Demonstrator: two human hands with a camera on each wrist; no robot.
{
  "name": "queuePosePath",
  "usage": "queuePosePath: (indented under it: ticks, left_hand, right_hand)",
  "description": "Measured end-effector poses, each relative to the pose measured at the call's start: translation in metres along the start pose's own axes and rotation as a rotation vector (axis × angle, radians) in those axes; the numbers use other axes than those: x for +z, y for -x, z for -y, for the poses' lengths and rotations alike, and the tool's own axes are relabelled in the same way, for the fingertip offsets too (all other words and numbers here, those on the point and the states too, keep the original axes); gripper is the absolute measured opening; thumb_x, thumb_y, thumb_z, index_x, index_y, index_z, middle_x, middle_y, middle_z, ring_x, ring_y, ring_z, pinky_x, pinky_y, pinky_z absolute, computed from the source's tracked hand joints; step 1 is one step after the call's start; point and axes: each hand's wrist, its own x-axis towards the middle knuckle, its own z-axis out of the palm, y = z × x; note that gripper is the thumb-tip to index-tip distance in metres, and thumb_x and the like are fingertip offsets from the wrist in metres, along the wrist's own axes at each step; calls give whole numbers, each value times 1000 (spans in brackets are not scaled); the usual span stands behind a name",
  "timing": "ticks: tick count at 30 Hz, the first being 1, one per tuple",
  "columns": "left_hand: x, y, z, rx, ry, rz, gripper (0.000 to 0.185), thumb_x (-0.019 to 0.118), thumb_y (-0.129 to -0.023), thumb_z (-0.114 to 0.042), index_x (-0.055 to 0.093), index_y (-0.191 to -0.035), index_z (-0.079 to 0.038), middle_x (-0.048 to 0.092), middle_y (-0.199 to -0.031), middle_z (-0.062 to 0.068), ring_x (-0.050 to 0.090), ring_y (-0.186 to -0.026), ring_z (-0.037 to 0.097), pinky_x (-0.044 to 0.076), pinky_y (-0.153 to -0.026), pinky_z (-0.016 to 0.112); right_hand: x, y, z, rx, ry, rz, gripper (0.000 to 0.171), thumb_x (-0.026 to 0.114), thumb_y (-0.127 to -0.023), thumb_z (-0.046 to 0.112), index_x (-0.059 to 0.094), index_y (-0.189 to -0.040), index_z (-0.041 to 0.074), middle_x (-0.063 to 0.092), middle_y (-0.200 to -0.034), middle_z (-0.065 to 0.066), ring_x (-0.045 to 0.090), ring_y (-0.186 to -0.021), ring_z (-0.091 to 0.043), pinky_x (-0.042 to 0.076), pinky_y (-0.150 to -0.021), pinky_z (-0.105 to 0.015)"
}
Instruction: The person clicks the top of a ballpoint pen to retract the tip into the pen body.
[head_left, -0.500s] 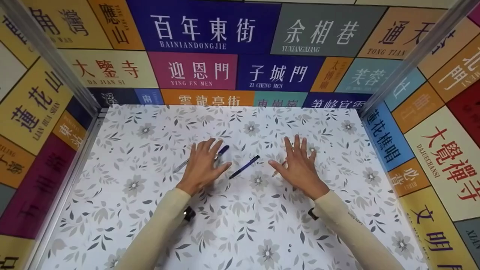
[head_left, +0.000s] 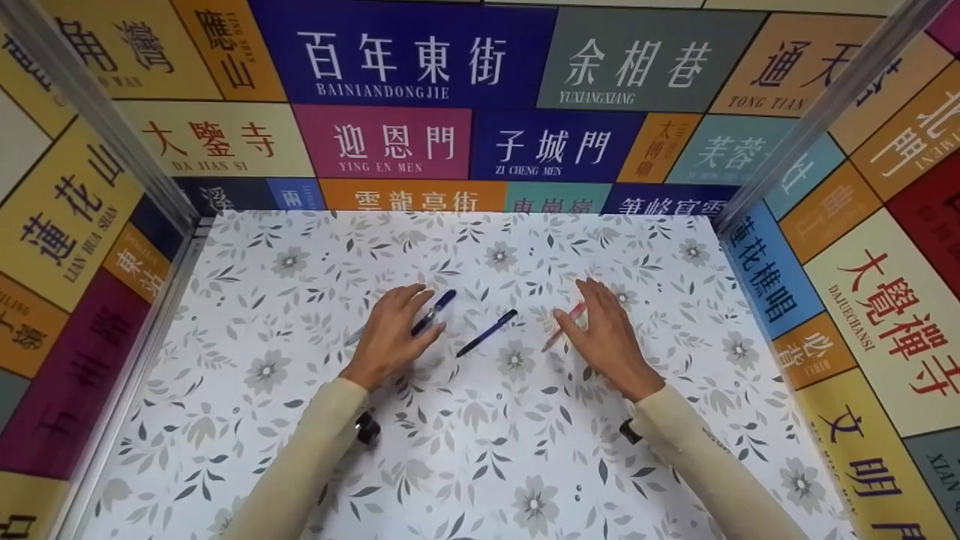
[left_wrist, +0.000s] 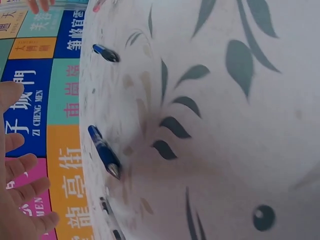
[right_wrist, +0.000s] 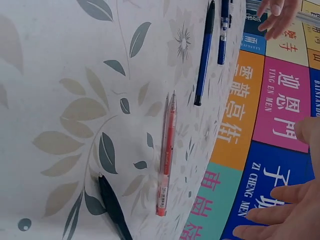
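My left hand (head_left: 390,334) hovers with relaxed fingers beside a blue pen (head_left: 433,311), holding nothing. Part of a clear pen (head_left: 356,335) pokes out past that hand, and the left wrist view shows a piece of the clear pen (left_wrist: 111,217) too. Between the hands lies a slim blue pen with a dark end (head_left: 487,332). Loosely bent and holding nothing, the fingers of my right hand (head_left: 607,337) are over a clear-barrelled red pen (head_left: 564,328). A black pen (right_wrist: 112,205) shows in the right wrist view; in the head view it is hidden.
The pens lie on a table covered with a white floral sheet (head_left: 450,465). Panels with coloured signs stand at the back (head_left: 405,56) and on both sides. Clear edge strips (head_left: 832,105) run up the corners.
Both hands have drawn back slightly and their fingers are less spread. More of the red pen and of the blue pen near the left hand now shows. The pens appear unmoved.
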Motion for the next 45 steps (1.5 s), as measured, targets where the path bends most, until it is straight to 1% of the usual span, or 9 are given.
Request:
queuePosePath:
  ticks: [4,8,14,17,22,33,36,40,45]
  left_hand:
    - [0,5,6,19,11,-21,56,80,-102,-37,68,-145,-2,65,-148,20,60,-136,41,46,-115,60]
    - [-1,11,14,39,28,-44,50,82,-101,-33,72,-138,-1,68,-143,19,62,-133,40,46,-115,60]
    - [-1,20,25,80,69,-100,46,85,-97,-28,75,-133,1,71,-137,21,64,-129,42,47,-112,62]
    - [0,23,30,82,81,-106,47,85,-97,-27,75,-133,2,71,-137,22,64,-129,42,47,-112,62]
    - [-1,29,37,66,106,-97,47,86,-96,-24,74,-134,2,71,-138,23,64,-130,41,47,-112,60]
    - [4,45,57,-12,151,-83,49,87,-94,-20,73,-135,4,71,-136,24,64,-128,44,47,-112,59]
    - [4,49,62,-42,154,-80,50,88,-93,-20,73,-134,5,70,-136,23,63,-128,44,46,-114,58]
    - [2,51,66,-87,171,-69,51,87,-93,-19,72,-135,6,69,-137,23,61,-131,43,44,-116,57]
    - [-1,54,70,-165,202,-49,51,86,-95,-18,72,-138,4,68,-139,20,59,-133,39,42,-118,54]
  right_hand:
    - [1,0,-5,19,-105,-81,64,71,-108,35,54,-157,-1,53,-160,-28,48,-150,-46,39,-121,-63]
    - [2,-2,-11,36,-297,-104,51,70,-110,27,59,-152,0,62,-151,-24,58,-142,-41,48,-114,-60]
    - [4,-4,-23,118,-548,-135,42,68,-112,22,62,-146,-1,70,-136,-21,67,-126,-35,57,-102,-33]
    - [6,-4,-28,136,-645,-147,43,67,-112,21,61,-146,-4,69,-135,-24,67,-124,-37,59,-96,-27]
    - [9,-3,-34,127,-736,-145,44,64,-113,19,58,-148,-6,67,-136,-29,67,-125,-40,62,-96,-38]
    - [20,-1,-31,124,-850,-171,36,64,-112,13,61,-144,-3,68,-132,-32,73,-116,-37,62,-96,-50]
    - [24,0,-31,119,-876,-168,35,64,-112,13,62,-143,-3,70,-130,-28,74,-114,-34,62,-96,-51]
    - [28,1,-31,116,-894,-166,36,64,-113,15,62,-144,-2,70,-131,-30,75,-111,-29,63,-95,-48]
    - [30,3,-29,117,-922,-164,35,63,-113,13,61,-144,-4,69,-131,-33,75,-111,-32,63,-95,-51]
